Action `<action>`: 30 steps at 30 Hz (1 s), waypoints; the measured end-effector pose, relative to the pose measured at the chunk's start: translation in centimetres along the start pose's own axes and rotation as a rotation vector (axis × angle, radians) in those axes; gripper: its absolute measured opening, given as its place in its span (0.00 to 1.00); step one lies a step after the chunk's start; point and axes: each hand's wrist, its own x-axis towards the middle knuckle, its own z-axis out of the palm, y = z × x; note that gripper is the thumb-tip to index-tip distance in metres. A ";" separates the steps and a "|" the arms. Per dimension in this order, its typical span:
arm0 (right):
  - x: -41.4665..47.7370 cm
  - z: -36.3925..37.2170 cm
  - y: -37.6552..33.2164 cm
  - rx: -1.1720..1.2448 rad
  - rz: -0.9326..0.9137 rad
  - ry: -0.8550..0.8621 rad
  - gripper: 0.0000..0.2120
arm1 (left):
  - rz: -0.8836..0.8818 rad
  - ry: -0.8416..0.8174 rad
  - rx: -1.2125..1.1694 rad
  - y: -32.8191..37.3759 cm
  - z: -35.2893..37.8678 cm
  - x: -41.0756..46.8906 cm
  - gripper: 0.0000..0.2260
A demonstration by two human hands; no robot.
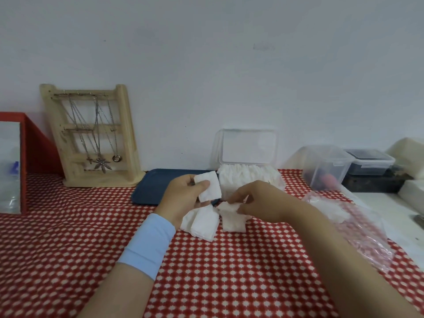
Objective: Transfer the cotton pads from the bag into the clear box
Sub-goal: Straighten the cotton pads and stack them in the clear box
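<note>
Two hands work over a bench covered with a red cloth (206, 271) with white dots. The left hand (183, 196) grips a small stack of cotton pads (207, 187) — the thumb presses on the front of the stack and the fingers are behind it. This stack is held up above the bench, just in front of the clear box (274, 177).

The right hand (257, 203) is bent down over a second pile (231, 220) of pads that lies on the cloth, and its fingertips pinch the top of this pile. Beside it, under the left hand, a loose pile (202, 223) of more pads lies on the cloth; the two piles are almost touching.

The clear box stands behind the hands, near the wall. Its lid (249, 145) is open and stands upright, and the box is already full of white pads standing on edge in a row.

The bag (362, 232) — thin, clear and crumpled — lies on the bench to the right of the right forearm, and some white pads show through it.

A dark blue tray (149, 189) lies to the left of the box, partly behind the left hand. A wooden stand (124, 134) with hanging necklaces (98, 143) leans by the wall, further left. A light blue band (149, 244) covers the left wrist. Two plastic containers (325, 166) stand to the right of the box.
</note>
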 end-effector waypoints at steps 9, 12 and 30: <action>0.0 -0.6 0.0 0.229 0.039 0.231 0.08 | 0.088 0.024 0.178 1.7 0.4 0.7 0.04; -0.3 -1.1 -0.5 0.419 0.052 0.227 0.10 | 0.153 0.111 0.274 0.9 0.4 0.7 0.03; -0.9 -1.8 -1.0 0.448 -0.031 0.208 0.05 | -0.190 -0.268 0.012 0.9 1.3 -0.7 0.09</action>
